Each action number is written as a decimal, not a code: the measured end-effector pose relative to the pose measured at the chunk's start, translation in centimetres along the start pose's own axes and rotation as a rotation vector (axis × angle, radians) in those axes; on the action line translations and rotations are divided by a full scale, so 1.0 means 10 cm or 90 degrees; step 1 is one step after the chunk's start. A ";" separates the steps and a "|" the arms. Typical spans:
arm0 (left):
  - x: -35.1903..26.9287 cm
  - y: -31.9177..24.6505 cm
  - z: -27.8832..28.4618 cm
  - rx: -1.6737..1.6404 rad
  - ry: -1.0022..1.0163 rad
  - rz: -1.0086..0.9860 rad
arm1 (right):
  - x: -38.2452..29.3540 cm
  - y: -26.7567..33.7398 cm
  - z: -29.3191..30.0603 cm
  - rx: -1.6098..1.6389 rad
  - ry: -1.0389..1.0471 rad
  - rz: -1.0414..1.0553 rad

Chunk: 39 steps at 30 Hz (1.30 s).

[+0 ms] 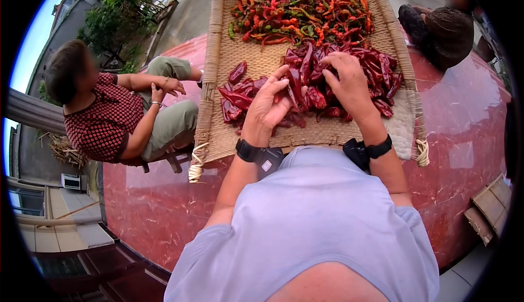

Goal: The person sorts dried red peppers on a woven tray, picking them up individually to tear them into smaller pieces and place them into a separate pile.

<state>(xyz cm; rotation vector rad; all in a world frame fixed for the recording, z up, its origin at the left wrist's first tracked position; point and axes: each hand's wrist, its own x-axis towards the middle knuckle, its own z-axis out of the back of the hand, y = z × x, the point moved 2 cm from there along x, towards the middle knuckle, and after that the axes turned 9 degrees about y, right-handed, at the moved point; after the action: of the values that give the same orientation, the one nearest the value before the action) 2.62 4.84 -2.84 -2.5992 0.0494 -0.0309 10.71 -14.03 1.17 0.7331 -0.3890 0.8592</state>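
Observation:
A woven basket tray lies in front of me with a heap of dark red dried chili peppers on its near half. My left hand is turned partly palm up, its fingers curled around a few dark red chilies. To its right, my right hand reaches over the heap, thumb and forefinger apart; I see nothing held between them. Its other fingers are partly hidden. A smaller group of dark red chilies lies left of my left hand.
Thinner red, orange and green chilies cover the tray's far part. A seated person is close on the left; another person sits at the far right. Red tiled floor surrounds the tray. Flattened cardboard lies at lower right.

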 end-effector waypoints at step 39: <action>0.41 0.12 -0.36 0.206 0.029 0.022 | 0.08 -0.08 0.16 0.242 0.109 -0.226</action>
<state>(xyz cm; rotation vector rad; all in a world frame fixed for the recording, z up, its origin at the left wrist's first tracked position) 6.54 1.77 -0.37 -2.2733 0.0986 -0.0794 11.77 -15.10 2.44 1.0343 0.0649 0.6565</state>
